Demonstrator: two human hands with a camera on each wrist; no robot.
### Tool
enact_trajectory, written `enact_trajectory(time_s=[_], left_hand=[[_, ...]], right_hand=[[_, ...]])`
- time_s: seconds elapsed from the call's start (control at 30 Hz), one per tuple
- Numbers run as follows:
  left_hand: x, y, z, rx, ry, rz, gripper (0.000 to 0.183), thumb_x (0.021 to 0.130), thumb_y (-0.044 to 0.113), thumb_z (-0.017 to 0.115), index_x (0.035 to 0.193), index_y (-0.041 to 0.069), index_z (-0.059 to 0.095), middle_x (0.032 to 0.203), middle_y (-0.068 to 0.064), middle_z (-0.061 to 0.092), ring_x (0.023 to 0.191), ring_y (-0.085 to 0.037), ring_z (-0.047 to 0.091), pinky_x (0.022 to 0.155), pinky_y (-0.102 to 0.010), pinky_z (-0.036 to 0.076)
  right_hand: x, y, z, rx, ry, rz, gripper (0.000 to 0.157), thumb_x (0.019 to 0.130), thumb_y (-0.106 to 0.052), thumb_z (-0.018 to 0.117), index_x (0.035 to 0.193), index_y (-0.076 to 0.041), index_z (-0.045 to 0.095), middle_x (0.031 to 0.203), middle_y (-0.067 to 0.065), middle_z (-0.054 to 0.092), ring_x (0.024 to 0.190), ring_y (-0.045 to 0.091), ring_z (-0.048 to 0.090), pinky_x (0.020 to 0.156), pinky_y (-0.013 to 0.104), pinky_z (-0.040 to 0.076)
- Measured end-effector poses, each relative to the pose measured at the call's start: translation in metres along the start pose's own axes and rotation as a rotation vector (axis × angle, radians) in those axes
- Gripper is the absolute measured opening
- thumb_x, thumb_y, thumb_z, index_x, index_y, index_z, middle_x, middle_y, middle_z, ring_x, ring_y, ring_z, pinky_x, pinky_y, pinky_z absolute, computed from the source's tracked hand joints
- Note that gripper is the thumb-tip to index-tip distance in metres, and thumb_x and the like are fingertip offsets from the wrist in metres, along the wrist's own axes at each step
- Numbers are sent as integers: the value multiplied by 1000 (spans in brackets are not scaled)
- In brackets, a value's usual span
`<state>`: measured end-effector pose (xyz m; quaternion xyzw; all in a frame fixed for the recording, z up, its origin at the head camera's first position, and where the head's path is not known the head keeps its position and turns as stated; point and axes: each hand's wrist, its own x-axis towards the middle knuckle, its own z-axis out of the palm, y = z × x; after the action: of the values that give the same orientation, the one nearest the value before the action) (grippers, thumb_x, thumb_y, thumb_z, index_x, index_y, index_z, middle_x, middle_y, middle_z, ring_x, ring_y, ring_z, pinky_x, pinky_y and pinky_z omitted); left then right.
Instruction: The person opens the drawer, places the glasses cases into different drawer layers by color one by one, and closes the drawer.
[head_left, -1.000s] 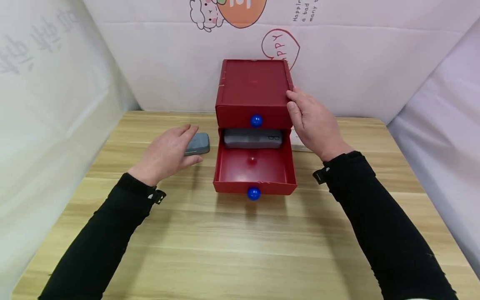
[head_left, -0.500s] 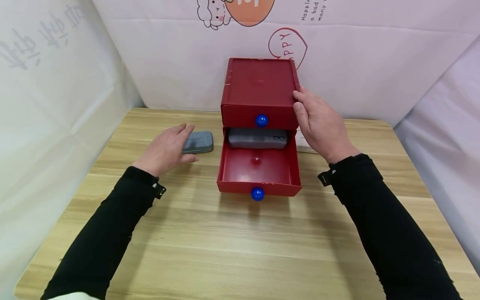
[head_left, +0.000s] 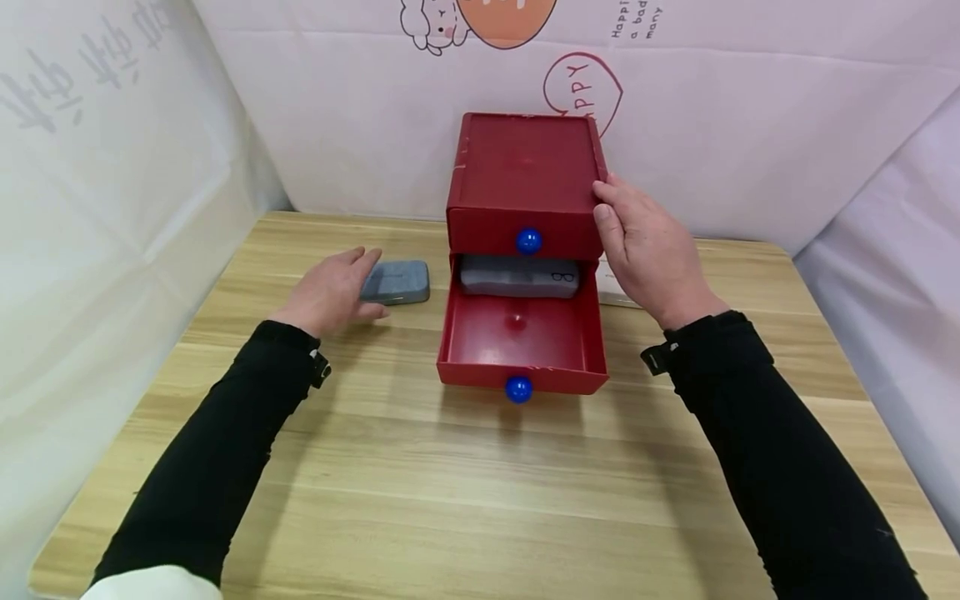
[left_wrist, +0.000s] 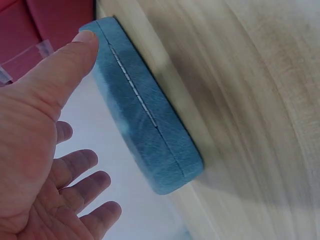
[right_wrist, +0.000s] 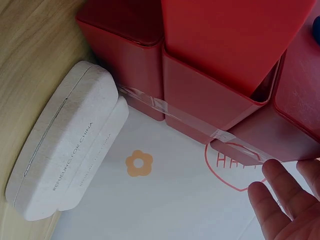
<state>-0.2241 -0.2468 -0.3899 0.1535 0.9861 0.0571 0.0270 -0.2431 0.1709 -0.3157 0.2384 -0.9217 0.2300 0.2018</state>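
My left hand (head_left: 327, 287) hovers at the left end of a blue-grey glasses case (head_left: 401, 282), fingers spread and thumb apart. The left wrist view shows the same case (left_wrist: 142, 115) lying on the table, the thumb overlapping its end. A red drawer box (head_left: 527, 162) with blue knobs stands at the back; its middle drawer (head_left: 517, 333) is pulled out, with a grey glasses case (head_left: 517, 277) lying at the rear of it. Against the box's upper right side rests my right hand (head_left: 652, 254), fingers extended at the top edge and nothing in its grasp.
Right of the box lies a white glasses case (right_wrist: 65, 145), printed with letters and mostly covered by the right hand in the head view. Clear tape (right_wrist: 190, 120) runs along the box's side. White printed cloth (head_left: 337, 125) hangs behind the wooden table (head_left: 465, 500).
My left hand has drawn back slightly leftward from the blue-grey case, so more of it shows. The right hand stays on the box. The head view has shifted a little.
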Motion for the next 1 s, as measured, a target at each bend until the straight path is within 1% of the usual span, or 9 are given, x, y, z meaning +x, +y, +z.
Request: enact_trajectory(time_s=[0.27, 0.43, 0.83, 1.0], left_hand=[[11, -8, 8, 9, -41, -36, 100, 81, 49, 74, 155, 4, 24, 155, -28, 30, 137, -43, 34, 112, -53, 32], [13, -13, 11, 18, -72, -57, 100, 82, 48, 73, 156, 5, 22, 156, -27, 27, 138, -43, 31, 113, -54, 30], [17, -20, 14, 11, -104, -62, 97, 82, 45, 74, 156, 6, 25, 156, -27, 29, 138, -42, 31, 112, -53, 31], [18, -21, 15, 7, -110, -52, 95, 83, 43, 74, 155, 5, 26, 154, -27, 31, 137, -42, 34, 111, -53, 32]], right_hand=[[-1, 0, 0, -4, 6, -6, 55, 103, -43, 34, 150, -17, 43, 157, 0, 37, 141, 15, 33, 111, 46, 37], [-1, 0, 1, -4, 7, -8, 55, 103, -43, 34, 150, -17, 43, 157, 0, 36, 141, 15, 33, 110, 46, 38], [-1, 0, 2, -12, 39, -27, 54, 103, -43, 35, 148, -17, 46, 155, 1, 40, 140, 15, 35, 109, 47, 39], [-1, 0, 2, -10, 32, -24, 54, 103, -43, 35, 149, -16, 45, 155, 1, 39, 140, 15, 35, 109, 47, 39]])
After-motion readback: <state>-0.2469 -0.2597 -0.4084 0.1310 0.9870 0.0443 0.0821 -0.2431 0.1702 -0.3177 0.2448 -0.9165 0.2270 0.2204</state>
